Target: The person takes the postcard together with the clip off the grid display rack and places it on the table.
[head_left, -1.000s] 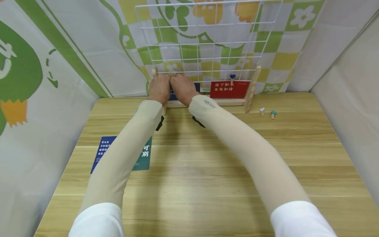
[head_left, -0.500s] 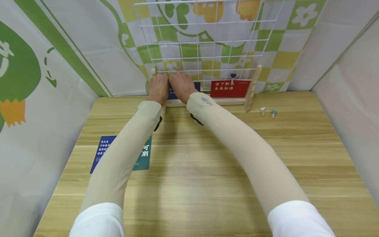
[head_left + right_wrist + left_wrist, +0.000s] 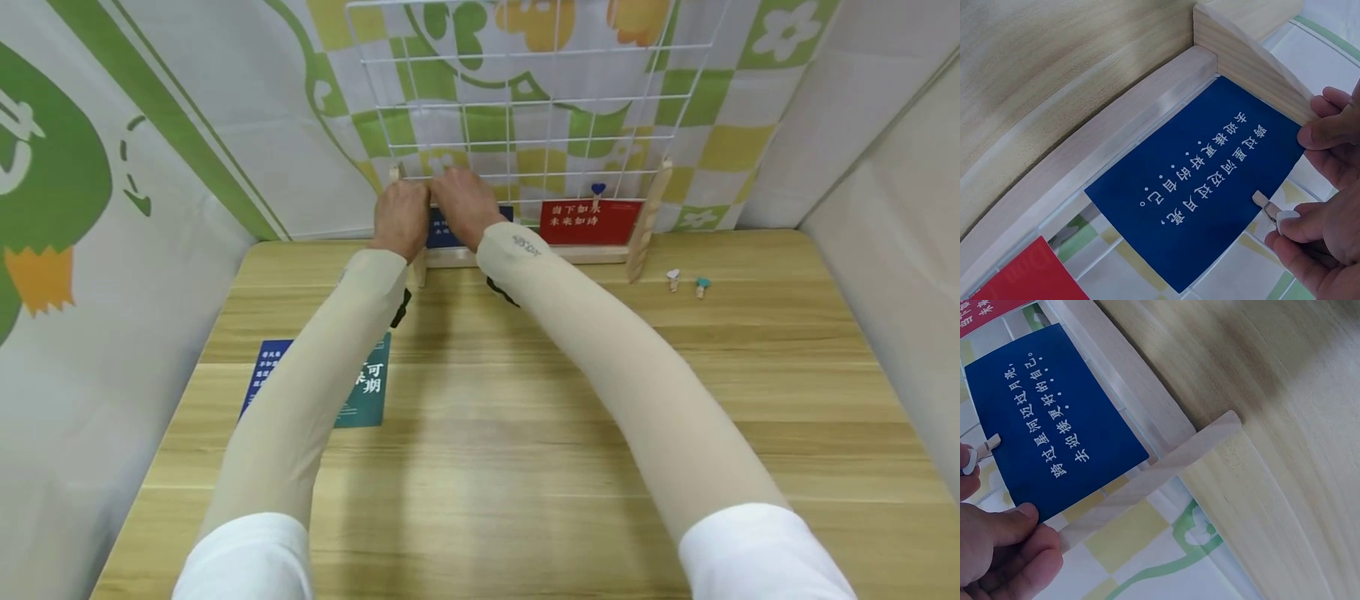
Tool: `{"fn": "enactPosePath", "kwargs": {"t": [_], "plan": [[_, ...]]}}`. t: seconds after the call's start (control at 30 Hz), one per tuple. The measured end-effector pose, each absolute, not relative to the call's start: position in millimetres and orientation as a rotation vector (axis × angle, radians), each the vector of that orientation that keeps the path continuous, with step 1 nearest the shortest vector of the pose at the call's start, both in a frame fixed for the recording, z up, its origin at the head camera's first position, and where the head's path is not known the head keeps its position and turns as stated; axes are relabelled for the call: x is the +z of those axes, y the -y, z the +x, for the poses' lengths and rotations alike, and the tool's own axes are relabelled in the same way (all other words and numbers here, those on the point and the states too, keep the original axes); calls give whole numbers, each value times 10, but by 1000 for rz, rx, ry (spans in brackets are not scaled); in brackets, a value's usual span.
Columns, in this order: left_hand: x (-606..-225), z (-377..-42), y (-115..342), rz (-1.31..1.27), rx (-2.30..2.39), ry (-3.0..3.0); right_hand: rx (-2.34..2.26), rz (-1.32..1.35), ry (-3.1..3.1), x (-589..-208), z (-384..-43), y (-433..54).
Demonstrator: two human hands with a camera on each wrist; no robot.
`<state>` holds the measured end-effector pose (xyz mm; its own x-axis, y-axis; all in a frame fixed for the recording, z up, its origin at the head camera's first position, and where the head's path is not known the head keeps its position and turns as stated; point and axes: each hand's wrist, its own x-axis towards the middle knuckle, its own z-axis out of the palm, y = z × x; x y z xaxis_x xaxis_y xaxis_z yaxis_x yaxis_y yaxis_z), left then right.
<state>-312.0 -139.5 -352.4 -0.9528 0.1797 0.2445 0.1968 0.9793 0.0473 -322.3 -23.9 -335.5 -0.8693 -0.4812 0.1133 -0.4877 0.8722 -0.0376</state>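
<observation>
A dark blue card (image 3: 1197,187) with white lettering rests against the lower left of a white wire grid (image 3: 507,102). My left hand (image 3: 402,217) pinches the card's upper corner between thumb and fingers, beside the wooden side post (image 3: 1166,469). Between the thumb and fingers of my right hand (image 3: 467,204) is a small wooden clothespin (image 3: 1266,203) with a white top. Its tip sits over the card's upper edge, seen in both wrist views. Whether it also grips a wire is hidden.
A red card (image 3: 592,223) hangs to the right under a blue heart clothespin (image 3: 597,190). Two small clothespins, white (image 3: 673,279) and teal (image 3: 702,287), lie on the table's right. Left, a purple-blue card (image 3: 266,367) and a teal card (image 3: 367,400) lie partly behind the left sleeve.
The head view has shifted slightly. Both hands stay at the blue card, with hardly any visible movement.
</observation>
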Motion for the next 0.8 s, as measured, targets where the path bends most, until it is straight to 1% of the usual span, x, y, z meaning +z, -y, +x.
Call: {"fn": "enactPosePath", "kwargs": {"t": [0.27, 0.57, 0.8], "plan": [[-3512, -3129, 1459, -367, -75, 2909, 41, 785, 2909, -3313, -3217, 242], [-3531, -3089, 1556, -408, -259, 2960, -29, 792, 2889, -3318, -3200, 224], [-3531, -3073, 1622, -468, -290, 2913, -19, 792, 2872, -3310, -3174, 209]]}}
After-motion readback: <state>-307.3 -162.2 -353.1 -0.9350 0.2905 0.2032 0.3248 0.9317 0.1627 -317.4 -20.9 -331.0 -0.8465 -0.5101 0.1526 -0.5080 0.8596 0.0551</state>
